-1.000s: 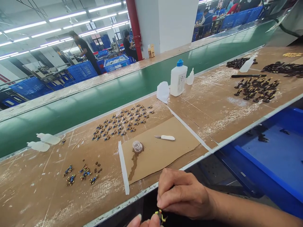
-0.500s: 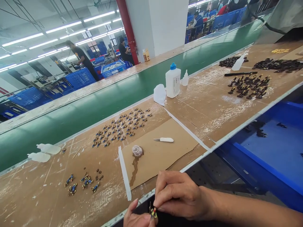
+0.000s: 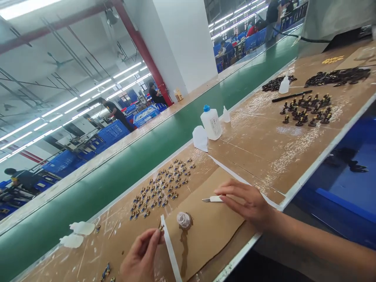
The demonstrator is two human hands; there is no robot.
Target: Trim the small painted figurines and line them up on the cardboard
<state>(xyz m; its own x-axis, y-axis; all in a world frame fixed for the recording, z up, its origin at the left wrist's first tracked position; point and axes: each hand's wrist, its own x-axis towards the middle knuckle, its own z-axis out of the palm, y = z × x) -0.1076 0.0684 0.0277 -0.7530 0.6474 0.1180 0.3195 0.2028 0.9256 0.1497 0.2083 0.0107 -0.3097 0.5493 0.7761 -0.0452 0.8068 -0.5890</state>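
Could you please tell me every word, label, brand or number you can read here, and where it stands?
No text is readable.
White bottle with blue cap: dark print on its label, too small and blurred.
Yellowish container beyond the green belt: any markings too blurred.
Knife at the right hand: no lettering visible.

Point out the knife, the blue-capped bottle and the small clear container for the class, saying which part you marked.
Knife (image 3: 214,199), head view: on its white handle.
Blue-capped bottle (image 3: 210,124), head view: on its whitish body.
Small clear container (image 3: 183,220), head view: middle of its body.
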